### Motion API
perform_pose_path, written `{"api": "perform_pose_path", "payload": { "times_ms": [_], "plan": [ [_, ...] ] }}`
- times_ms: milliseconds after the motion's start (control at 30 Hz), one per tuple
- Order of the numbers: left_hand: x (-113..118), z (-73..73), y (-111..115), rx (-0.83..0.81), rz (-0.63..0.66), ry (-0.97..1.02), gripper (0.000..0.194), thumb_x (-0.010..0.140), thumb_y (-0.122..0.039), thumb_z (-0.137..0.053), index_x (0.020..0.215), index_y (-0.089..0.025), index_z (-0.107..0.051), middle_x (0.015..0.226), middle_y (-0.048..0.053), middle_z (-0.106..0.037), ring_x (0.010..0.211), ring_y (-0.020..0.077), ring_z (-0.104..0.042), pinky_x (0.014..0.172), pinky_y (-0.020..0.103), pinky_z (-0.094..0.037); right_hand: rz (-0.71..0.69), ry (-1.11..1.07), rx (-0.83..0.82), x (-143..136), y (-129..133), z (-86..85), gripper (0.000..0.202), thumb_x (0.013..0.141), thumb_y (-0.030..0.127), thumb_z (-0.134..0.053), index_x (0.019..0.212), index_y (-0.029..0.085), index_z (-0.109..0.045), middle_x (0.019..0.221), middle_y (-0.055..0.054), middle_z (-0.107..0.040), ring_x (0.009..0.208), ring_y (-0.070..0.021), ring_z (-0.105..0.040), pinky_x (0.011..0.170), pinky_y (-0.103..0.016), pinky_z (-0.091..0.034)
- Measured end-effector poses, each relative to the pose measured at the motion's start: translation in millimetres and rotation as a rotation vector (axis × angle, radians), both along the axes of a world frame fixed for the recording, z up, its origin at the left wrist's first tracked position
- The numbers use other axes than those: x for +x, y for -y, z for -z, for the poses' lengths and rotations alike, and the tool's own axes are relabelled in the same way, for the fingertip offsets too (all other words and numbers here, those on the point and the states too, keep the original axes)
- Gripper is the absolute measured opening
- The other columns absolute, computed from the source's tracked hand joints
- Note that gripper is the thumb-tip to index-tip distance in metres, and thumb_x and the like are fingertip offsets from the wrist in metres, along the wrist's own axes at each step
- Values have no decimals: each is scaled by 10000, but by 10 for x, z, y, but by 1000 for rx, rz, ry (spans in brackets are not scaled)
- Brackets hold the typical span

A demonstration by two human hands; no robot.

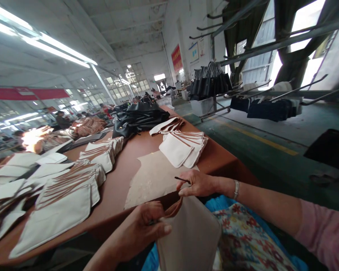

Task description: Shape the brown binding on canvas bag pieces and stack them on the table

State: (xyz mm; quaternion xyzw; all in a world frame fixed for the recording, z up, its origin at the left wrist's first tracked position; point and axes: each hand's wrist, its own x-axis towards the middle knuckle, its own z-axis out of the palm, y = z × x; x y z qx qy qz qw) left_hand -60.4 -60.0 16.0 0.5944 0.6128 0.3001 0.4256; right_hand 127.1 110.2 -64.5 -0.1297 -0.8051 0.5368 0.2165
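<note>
Gripped at its upper left edge by the closed left hand (151, 222): pale grey-beige fabric panel with brown lining (193, 233), long axis running down toward the lap, just off the near edge of the brown bench (220, 160). Pinched in the right hand (199, 183), at the panel's top: thin dark tool (183, 180). Beyond, on the bench: flat beige sheet (149, 178), then, near the right edge, stacked white brown-edged pieces (176, 150). Off right: green floor (237, 141).

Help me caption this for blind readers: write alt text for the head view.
Left hand holds a brown-edged pale piece; the right hand, at its top, holds a thin dark item. Similar pieces lie on a brown table.
</note>
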Motion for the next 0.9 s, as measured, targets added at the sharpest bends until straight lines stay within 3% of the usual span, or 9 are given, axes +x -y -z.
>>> {"api": "perform_pose_path", "payload": {
  "times_ms": [67, 133, 267, 333, 400, 467, 667, 800, 900],
  "plan": [
    [116, 10, -105, -24, 107, -8, 366, 757, -486, -700, 628, -145, -682, 639, 3, -588, 656, 169, -538, 631, 244, -457, -75, -64, -109, -77, 213, -102, 367, 869, 441, -597, 1063, 137, -663, 844, -21, -596, 641, -86, -500, 535, -176, -399],
    [198, 27, -159, -39, 138, 16, 366, 813, -482, -637, 751, -132, -720, 688, 18, -628, 706, 187, -568, 666, 251, -467, -159, -64, -227, -123, 387, -189, 447, 921, 525, -496, 1159, 156, -583, 836, 4, -545, 538, -52, -436, 448, -157, -352],
    [246, 49, -96, -50, 77, 53, 365, 793, -481, -661, 833, -123, -721, 752, 29, -651, 785, 209, -578, 703, 250, -467, -287, 3, -299, -158, 479, -178, 472, 865, 542, -593, 1133, 156, -545, 851, 21, -519, 558, -39, -424, 493, -156, -370],
    [217, 73, -30, -94, 47, 98, 399, 737, -507, -716, 827, -119, -701, 734, 22, -625, 757, 196, -554, 661, 238, -446, -322, -12, -322, -174, 443, -113, 494, 767, 480, -728, 1076, 131, -566, 812, 27, -528, 620, -53, -445, 557, -164, -385],
    [155, 116, 19, -133, 46, 166, 460, 656, -528, -782, 837, -120, -670, 735, 10, -593, 714, 168, -514, 605, 220, -401, -297, -29, -311, -186, 401, -81, 535, 636, 394, -836, 1015, 112, -586, 743, 45, -516, 638, -63, -446, 569, -167, -376],
    [64, 172, 42, -143, 44, 225, 507, 599, -520, -829, 856, -127, -636, 748, -4, -559, 691, 144, -470, 570, 211, -350, -242, -38, -245, -180, 367, -115, 492, 588, 313, -851, 959, 104, -607, 729, 43, -531, 639, -68, -453, 574, -173, -380],
    [-157, 257, 27, -66, -21, 232, 363, 713, -427, -785, 780, -151, -559, 699, -50, -436, 653, 105, -362, 557, 210, -274, -139, -113, -14, -117, 321, -303, 289, 657, 257, -769, 867, 104, -642, 747, 15, -586, 669, -90, -494, 605, -195, -402],
    [-107, 271, 31, -69, 3, 324, 341, 757, -426, -751, 764, -150, -551, 682, -57, -403, 639, 96, -312, 560, 217, -259, -163, -123, -81, -133, 345, -163, 285, 698, 330, -769, 802, 100, -636, 694, 19, -564, 622, -83, -467, 554, -194, -372],
    [-26, 347, 35, -106, -17, 368, 340, 764, -437, -743, 770, -135, -587, 683, -42, -462, 637, 94, -343, 569, 217, -276, -152, -137, -184, -130, 393, -18, 316, 693, 369, -780, 767, 95, -641, 701, 6, -574, 629, -89, -472, 558, -202, -374]
  ]
}}
